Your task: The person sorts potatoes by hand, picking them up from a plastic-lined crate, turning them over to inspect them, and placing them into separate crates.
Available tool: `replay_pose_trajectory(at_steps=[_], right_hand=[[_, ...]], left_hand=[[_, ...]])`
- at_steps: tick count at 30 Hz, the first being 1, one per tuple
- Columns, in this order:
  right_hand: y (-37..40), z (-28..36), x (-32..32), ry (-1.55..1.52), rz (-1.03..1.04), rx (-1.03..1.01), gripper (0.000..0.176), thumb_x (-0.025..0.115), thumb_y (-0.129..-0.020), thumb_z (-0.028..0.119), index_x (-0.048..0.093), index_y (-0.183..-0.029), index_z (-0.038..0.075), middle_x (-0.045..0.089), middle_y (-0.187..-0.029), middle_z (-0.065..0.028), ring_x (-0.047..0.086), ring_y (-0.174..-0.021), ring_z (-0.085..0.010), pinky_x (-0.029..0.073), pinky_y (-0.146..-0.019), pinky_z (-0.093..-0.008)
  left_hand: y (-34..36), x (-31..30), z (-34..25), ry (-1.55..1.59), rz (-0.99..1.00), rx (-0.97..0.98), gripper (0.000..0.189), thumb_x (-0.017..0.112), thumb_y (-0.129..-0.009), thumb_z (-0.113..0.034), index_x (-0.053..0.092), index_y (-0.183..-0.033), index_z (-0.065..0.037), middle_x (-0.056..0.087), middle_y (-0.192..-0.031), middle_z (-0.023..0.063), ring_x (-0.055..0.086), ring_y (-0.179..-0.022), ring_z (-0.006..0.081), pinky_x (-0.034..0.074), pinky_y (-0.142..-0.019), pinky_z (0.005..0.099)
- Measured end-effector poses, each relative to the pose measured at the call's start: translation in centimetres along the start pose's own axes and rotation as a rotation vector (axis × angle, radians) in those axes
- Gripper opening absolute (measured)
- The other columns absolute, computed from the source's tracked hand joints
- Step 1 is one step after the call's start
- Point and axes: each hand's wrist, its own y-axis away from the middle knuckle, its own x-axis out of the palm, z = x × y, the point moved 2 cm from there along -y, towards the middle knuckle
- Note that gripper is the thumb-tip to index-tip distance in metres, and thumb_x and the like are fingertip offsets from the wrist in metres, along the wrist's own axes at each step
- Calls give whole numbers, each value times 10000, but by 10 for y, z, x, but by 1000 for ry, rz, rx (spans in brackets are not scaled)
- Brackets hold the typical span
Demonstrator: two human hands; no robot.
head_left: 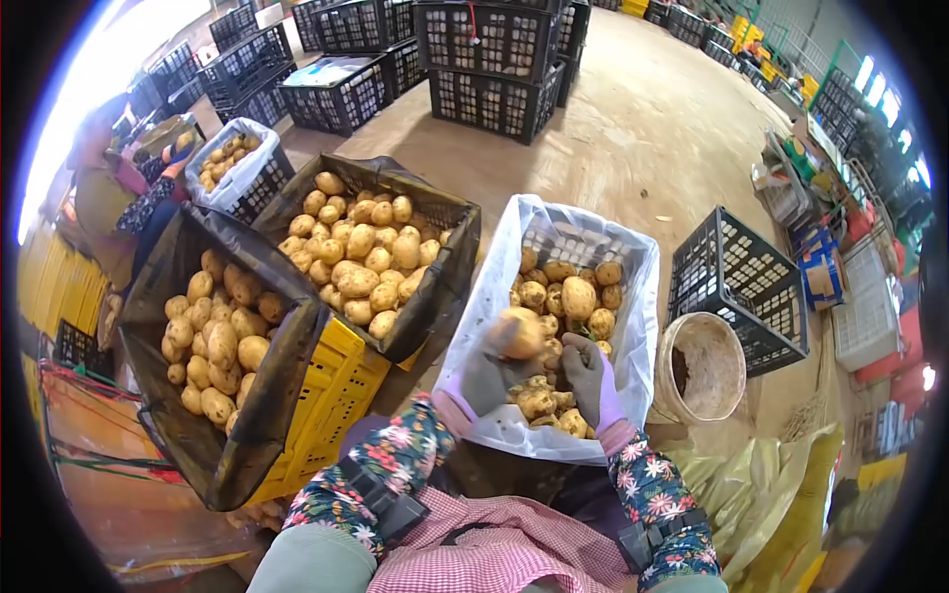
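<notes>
Both my hands wear grey and purple gloves over a crate with a white plastic liner [643, 326], which stands right in front of me. My left hand [482, 383] is closed round a potato [518, 333], raised above the others and slightly blurred. My right hand [587, 381] is low over the loose potatoes [578, 296] in the crate; its fingers look apart and hold nothing that I can see. Knobbly potatoes [537, 399] lie between the hands near the crate's front side.
Left of me, two dark-lined crates hold potatoes, the nearer lining [287, 371] beside a yellow crate [331, 381]. To the right are a white bucket [727, 381] and a black crate [751, 287]. Stacked black crates [489, 99] stand ahead. Another person [109, 198] is at far left.
</notes>
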Motion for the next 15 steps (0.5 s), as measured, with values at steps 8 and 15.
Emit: replay_pose_trajectory(at_steps=[8, 15], right_hand=[[-67, -60, -39, 450, 327, 24, 382, 554, -867, 234, 555, -1198, 42, 666, -891, -170, 660, -820, -275, 501, -740, -374], [-216, -87, 63, 1080, 165, -710, 474, 638, -772, 221, 524, -1213, 88, 594, -1064, -176, 577, -938, -367, 473, -807, -424]], left_hand=[[-9, -50, -120, 76, -289, 666, 459, 484, -949, -432, 479, -1257, -92, 489, -1321, 141, 527, -1148, 243, 465, -955, 395], [-16, -64, -69, 265, -209, 121, 455, 583, -908, -331, 418, -1294, -156, 506, -1250, 101, 500, -1132, 246, 446, -941, 381]])
